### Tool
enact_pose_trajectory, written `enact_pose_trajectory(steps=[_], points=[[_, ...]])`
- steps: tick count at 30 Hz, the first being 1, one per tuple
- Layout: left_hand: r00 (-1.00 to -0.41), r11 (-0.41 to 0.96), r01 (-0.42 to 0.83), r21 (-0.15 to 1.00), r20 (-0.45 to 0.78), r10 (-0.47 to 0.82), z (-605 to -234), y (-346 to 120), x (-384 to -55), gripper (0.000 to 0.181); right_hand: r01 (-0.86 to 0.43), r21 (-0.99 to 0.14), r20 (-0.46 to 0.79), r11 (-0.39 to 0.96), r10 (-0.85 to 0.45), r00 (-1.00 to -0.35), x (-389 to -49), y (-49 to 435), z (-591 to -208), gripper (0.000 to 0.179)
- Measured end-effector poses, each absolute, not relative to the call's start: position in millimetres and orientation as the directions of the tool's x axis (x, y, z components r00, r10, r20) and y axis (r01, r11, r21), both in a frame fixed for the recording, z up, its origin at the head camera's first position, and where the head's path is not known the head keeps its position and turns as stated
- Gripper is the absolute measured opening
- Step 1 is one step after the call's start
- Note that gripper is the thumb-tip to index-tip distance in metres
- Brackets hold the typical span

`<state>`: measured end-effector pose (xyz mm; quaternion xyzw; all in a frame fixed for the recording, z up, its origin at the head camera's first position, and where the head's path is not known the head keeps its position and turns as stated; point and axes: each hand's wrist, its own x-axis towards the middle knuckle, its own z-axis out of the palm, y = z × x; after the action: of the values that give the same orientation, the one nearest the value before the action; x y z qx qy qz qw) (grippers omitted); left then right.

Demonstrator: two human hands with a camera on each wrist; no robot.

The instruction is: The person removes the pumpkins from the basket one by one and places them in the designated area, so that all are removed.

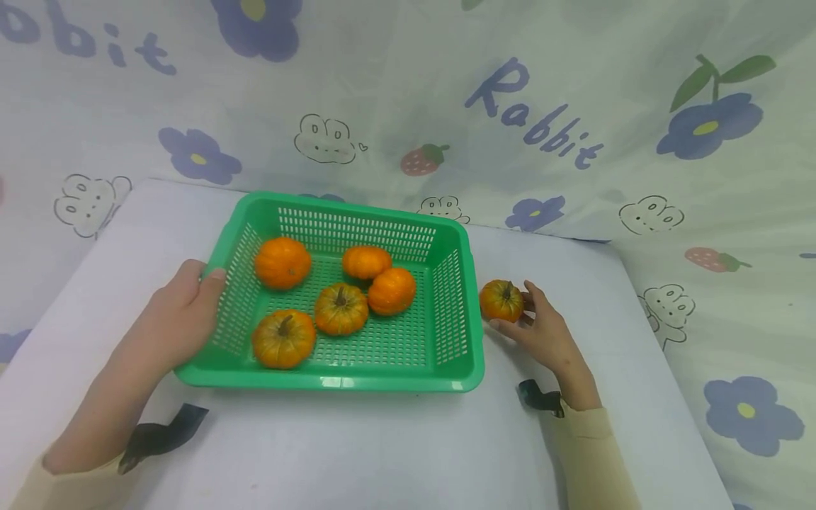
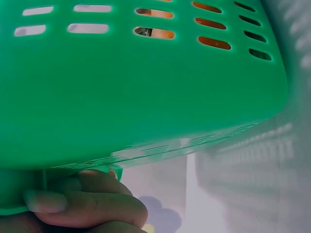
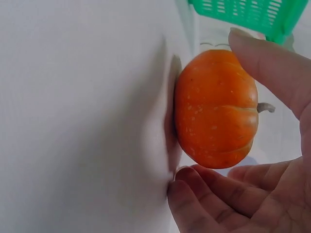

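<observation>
My left hand (image 1: 181, 315) grips the left rim of a green plastic basket (image 1: 395, 382), its thumb over the edge. In the left wrist view, the curled fingers (image 2: 92, 206) lie under the rim beside the slotted wall. Several small orange pumpkins (image 1: 283, 263) lie inside the basket. To its right, another small pumpkin (image 1: 501, 302) with a short stem sits on the white table. Around that one, my right hand (image 1: 545, 329) is spread, thumb on one side and fingers on the other. The right wrist view shows a gap between the lower fingers and the pumpkin (image 3: 216, 109).
A white cloth covers the table (image 1: 382, 453). Behind it and along the right side hangs a pale curtain (image 1: 395, 92) printed with flowers, rabbits and lettering. A dark strap (image 1: 162, 435) hangs at the left wrist and another dark strap (image 1: 538, 397) at the right.
</observation>
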<state>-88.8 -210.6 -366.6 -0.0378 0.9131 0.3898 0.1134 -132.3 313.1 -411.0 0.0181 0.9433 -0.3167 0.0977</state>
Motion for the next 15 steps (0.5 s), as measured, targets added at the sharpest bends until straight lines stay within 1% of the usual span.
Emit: enact_pose_trajectory(steps=[3,15], points=[[-0.972,0.693,-0.155,0.704,-0.233,0.019,-366.9,-211.2,-88.4,0.069,0.097,-0.613,-0.199,0.784,-0.035,-0.979,-132.7,313.7,-410.8,0.114],[-0.973,0.703,-0.155,0.694,-0.229,0.012,-368.4,-211.5,-90.4,0.07,0.121,-0.609,-0.23,0.784,-0.029,-0.973,-133.3,315.6,-408.6,0.117]])
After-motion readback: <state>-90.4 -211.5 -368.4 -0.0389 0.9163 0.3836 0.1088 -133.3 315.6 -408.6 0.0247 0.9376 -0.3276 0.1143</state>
